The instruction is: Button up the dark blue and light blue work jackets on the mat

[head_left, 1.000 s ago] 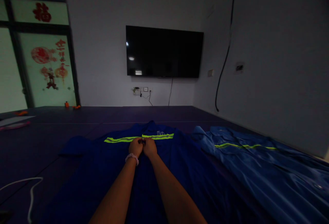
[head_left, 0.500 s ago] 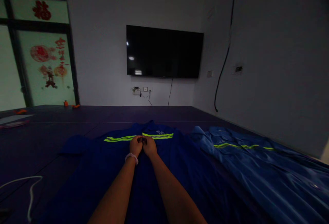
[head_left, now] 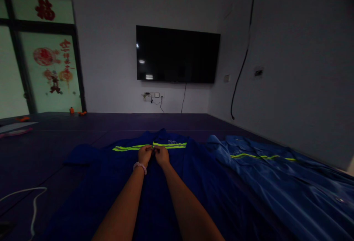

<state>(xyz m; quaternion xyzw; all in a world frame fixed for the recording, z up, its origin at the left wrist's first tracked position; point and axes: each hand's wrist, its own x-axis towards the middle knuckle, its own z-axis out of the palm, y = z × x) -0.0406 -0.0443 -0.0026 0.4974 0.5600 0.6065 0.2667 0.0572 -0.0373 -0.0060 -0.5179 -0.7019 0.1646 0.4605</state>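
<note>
A dark blue work jacket (head_left: 110, 182) with yellow-green reflective stripes across its chest is spread out in front of me. My left hand (head_left: 145, 154), with a pale scrunchie on the wrist, pinches the jacket's front edge at its middle, just below the stripe. Close beside it, my right hand (head_left: 162, 155) has its fingers pinched on the other front edge. The fingertips of both hands almost meet; whatever small fastening lies between them is too dark to make out.
A second, lighter blue jacket (head_left: 265, 182) lies to the right. On the left, a white cable (head_left: 34, 204) curls over the purple surface (head_left: 91, 125). Small orange objects (head_left: 82, 114) sit near the door. A television (head_left: 177, 55) hangs on the far wall, and a black cable (head_left: 240, 75) dangles at right.
My fingertips have drawn slightly apart and lie flatter at the jacket's front. The hands have otherwise stayed at the same place, and both jackets lie as before.
</note>
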